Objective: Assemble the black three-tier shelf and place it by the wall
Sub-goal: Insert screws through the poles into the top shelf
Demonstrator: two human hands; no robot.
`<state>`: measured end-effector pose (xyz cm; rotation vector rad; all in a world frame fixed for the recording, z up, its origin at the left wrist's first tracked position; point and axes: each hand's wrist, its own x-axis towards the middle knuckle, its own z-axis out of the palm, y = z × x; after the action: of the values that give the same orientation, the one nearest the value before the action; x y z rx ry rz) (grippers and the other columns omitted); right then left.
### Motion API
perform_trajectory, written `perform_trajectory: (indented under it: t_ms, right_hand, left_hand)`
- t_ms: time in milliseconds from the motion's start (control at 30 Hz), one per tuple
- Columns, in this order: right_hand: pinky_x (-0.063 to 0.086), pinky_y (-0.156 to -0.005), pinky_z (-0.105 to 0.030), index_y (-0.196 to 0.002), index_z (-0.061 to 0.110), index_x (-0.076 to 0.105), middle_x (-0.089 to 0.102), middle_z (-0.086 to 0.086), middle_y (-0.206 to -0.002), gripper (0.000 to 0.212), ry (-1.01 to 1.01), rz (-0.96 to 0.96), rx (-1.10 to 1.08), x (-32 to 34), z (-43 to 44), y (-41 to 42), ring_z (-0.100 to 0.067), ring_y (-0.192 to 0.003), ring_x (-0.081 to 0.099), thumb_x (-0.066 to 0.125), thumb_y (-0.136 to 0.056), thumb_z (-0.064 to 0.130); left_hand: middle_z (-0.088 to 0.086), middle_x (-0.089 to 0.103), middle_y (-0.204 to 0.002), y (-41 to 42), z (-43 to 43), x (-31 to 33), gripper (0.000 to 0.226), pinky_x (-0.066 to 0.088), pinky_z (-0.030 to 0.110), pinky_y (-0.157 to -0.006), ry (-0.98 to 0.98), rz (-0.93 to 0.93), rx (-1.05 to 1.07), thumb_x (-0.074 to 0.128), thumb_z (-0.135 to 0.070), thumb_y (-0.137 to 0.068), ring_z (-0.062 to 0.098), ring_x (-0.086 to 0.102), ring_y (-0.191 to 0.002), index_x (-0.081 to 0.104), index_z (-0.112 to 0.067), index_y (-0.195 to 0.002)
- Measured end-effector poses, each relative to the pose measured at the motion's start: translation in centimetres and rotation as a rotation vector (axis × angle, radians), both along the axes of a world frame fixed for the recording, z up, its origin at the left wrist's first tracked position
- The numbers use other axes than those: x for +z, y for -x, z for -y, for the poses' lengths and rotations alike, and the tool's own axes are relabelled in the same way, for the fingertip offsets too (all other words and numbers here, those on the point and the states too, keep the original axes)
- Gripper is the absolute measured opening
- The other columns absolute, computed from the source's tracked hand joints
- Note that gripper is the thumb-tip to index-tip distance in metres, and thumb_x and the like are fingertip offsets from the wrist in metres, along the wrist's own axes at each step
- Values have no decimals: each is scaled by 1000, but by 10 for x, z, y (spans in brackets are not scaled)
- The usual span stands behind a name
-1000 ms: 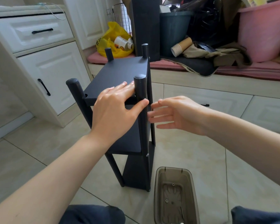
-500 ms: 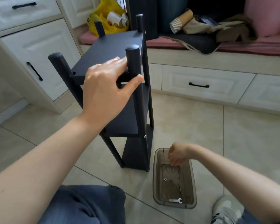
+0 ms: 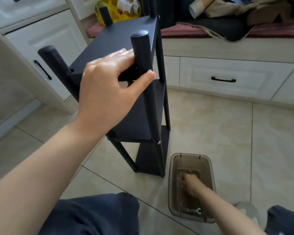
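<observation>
While left hand [image 3: 105, 92] holds the shelf [image 3: 119, 38], right hand [image 3: 191, 184] dips in bin [image 3: 188, 156], grasp unclear.

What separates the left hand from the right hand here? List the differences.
Height: the left hand is up at the top tier of the shelf; the right hand is down near the floor. Contact: the left hand holds a corner post between thumb and fingers; the right hand reaches into the brown box, and whether it holds anything cannot be seen. Shared: both are bare.
</observation>
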<state>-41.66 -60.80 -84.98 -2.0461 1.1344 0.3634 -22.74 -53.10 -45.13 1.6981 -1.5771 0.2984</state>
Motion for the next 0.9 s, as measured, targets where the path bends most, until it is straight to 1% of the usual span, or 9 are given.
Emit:
perform_trajectory:
  t_ms: [67,100,133,200,267,367,567,767,900]
  right_hand:
    - [50,-86,-25,-95,35,54,63,9,-100,17,68,22,47,-5,-1,0,-7,-90,60,49,-99,20]
    - [51,-91,-30,-99,36,55,64,7,-105,17,75,22,81,-7,-4,0,-9,-95,62,49,-100,20]
    - [50,-97,-33,-108,33,57,65,3,-114,18,65,5,108,-10,-7,-1,-14,-103,62,49,-100,19]
    - [45,-106,-36,-135,21,50,56,-9,-136,36,60,-57,165,-20,-10,-4,-26,-124,55,49,-99,14]
    - [43,-107,-36,-143,14,43,50,-12,-143,45,85,-114,170,-25,-11,-7,-28,-129,52,50,-99,10]
    - [47,-103,-34,-141,14,46,52,-10,-140,42,123,-128,202,-32,-11,-9,-24,-123,56,51,-99,11]
    - [48,-102,-38,-148,8,36,41,-17,-148,48,191,-171,286,-36,-12,-9,-30,-126,55,44,-101,4]
    - [48,-100,-32,-137,11,48,59,-11,-134,36,216,-97,205,-19,-5,-10,-24,-120,59,42,-101,5]
    - [50,-97,-34,-124,10,61,65,-12,-125,34,216,-68,178,-1,-2,-15,-27,-114,63,40,-99,1]
  left_hand:
    - [-6,74,-109,1,0,2,31,53,38,-99,-13,-15,-7,67,-35,-94,11,69,-105,75,-15,-116]
    - [-7,74,-109,1,0,2,30,53,37,-98,-18,-26,-9,68,-35,-94,10,69,-105,75,-15,-115]
    - [-8,74,-109,2,0,3,29,53,36,-98,-21,-37,-11,68,-35,-94,9,69,-105,75,-16,-115]
    - [-9,74,-109,3,1,2,28,52,36,-99,-26,-44,-13,68,-34,-94,9,69,-105,75,-17,-115]
    - [-9,74,-109,3,2,2,28,52,37,-100,-25,-45,-9,69,-33,-94,10,68,-106,75,-16,-114]
    - [-8,74,-107,5,4,1,27,53,37,-98,-19,-37,-13,68,-33,-94,9,68,-104,75,-15,-113]
    - [-9,72,-110,5,6,0,29,52,34,-99,-14,-25,-12,68,-34,-94,5,66,-107,75,-16,-115]
    - [-7,73,-115,4,4,0,31,50,39,-103,-26,-9,-2,68,-34,-95,11,66,-113,74,-15,-118]
    - [-6,73,-118,1,3,0,34,49,42,-104,-37,1,8,67,-37,-94,14,65,-117,73,-17,-120]
